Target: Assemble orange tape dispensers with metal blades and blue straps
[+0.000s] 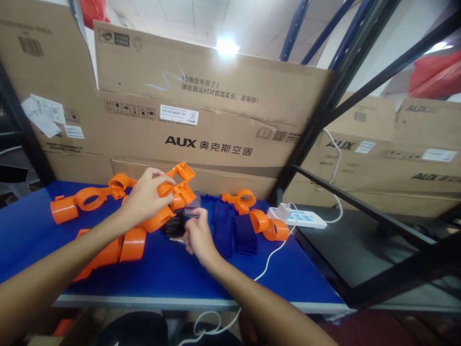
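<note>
My left hand (149, 197) is closed around an orange plastic part (184, 190) with square, frame-like ends, held up above the blue table (173, 286). To the right and a little lower, my right hand (202, 240) has its fingers curled together; whatever is in them, if anything, is hidden. Beside those fingers lies a bundle of black pieces (173, 225). A dark flat object (192, 205) sits just behind. Folded dark blue strips (246, 235) lie right of my right hand. More orange ring-shaped parts (133, 244) are piled under my left forearm.
Several orange parts lie at the far left (65, 209) and right (275, 229). A white power strip (298, 217) with a plugged-in adapter stands at the table's right edge, its white cable (268, 262) crossing the surface. Behind are large cardboard boxes (216, 120) and a black metal frame (306, 129).
</note>
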`<act>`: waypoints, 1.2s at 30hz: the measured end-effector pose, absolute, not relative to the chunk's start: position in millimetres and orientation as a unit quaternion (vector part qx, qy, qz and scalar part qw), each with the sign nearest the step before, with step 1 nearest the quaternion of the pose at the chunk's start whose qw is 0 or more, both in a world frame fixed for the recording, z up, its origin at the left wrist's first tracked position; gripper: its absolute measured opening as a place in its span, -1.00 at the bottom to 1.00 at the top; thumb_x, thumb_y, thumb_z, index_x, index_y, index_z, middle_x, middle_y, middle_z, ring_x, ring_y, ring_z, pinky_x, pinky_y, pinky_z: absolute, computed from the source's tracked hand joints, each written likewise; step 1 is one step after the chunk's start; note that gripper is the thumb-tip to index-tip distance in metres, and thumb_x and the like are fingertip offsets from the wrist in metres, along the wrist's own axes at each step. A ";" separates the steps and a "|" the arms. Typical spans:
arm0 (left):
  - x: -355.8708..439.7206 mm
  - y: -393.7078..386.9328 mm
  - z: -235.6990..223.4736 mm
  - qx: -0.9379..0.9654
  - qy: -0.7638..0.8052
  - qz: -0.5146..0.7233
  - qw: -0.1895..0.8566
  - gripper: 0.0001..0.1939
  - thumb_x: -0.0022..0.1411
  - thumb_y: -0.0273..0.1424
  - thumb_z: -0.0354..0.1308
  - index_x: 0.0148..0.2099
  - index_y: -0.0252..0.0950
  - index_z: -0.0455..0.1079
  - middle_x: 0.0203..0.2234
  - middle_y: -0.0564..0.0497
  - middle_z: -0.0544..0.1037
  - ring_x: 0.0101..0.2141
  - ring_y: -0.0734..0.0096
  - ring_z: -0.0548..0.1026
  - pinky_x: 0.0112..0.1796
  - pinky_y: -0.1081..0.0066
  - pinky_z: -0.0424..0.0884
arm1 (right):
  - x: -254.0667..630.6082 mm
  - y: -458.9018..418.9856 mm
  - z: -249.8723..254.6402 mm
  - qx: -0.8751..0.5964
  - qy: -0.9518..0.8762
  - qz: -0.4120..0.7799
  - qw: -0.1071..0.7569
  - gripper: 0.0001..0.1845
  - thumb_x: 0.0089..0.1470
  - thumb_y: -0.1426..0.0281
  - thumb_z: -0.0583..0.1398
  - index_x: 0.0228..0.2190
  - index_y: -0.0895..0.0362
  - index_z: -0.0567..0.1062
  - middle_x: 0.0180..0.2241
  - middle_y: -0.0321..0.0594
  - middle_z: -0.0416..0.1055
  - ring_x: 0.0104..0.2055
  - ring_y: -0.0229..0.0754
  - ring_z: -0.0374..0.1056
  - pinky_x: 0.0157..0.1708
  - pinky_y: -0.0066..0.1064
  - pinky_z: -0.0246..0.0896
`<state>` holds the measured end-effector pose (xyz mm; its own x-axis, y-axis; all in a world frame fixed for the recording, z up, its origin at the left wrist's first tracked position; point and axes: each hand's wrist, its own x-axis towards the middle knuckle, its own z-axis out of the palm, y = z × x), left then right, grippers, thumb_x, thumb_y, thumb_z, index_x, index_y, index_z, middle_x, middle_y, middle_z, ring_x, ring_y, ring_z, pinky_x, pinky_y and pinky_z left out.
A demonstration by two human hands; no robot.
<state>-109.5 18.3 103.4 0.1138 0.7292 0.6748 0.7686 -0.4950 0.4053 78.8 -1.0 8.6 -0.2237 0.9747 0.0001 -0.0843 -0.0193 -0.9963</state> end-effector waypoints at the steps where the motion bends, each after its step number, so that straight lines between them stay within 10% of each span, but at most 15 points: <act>1: -107.9 16.9 99.4 -0.745 -0.500 -0.441 0.007 -0.73 0.10 -0.29 0.31 -0.10 -0.10 0.57 -0.02 -0.05 0.43 -0.02 0.08 0.50 0.05 0.09 0.44 | 89.8 -1.6 12.1 -0.416 -0.508 0.550 0.516 -0.53 0.18 0.18 0.17 0.04 -0.09 0.08 -0.39 -0.47 0.27 -0.64 -0.37 0.18 -0.77 -0.60 0.14; 6: -96.8 13.2 75.5 -0.742 -0.496 -0.447 -0.060 -0.71 0.08 -0.23 0.33 -0.10 -0.11 0.58 -0.09 -0.06 0.53 -0.05 0.03 0.54 0.05 0.04 0.44 | 109.9 -3.4 38.5 -0.329 -0.512 0.595 0.524 -0.36 0.11 0.09 0.28 0.12 -0.09 0.15 -0.08 -0.22 0.40 -0.28 -0.18 0.51 -0.47 -0.39 0.51; 18: -102.2 -3.0 55.6 -0.703 -0.491 -0.463 -0.222 -0.44 0.10 -0.16 0.35 0.15 -0.16 0.47 0.08 -0.13 0.56 0.10 -0.02 0.48 0.10 0.01 0.39 | 91.9 1.7 31.8 -0.328 -0.489 0.597 0.544 -0.44 0.05 0.03 0.36 0.00 0.05 0.49 -0.31 -0.22 0.56 -0.41 -0.21 0.48 -0.56 -0.49 0.34; 36: -132.1 -109.9 4.8 -0.702 -0.552 -0.427 -0.145 -0.77 0.26 -0.09 0.26 -0.13 0.01 0.65 -0.11 -0.01 0.49 -0.06 0.13 0.52 0.03 0.12 0.45 | 131.1 16.6 33.3 -0.366 -0.446 0.582 0.573 -0.45 0.05 -0.04 0.34 -0.06 0.04 0.52 -0.22 -0.16 0.59 -0.43 -0.21 0.44 -0.49 -0.42 0.33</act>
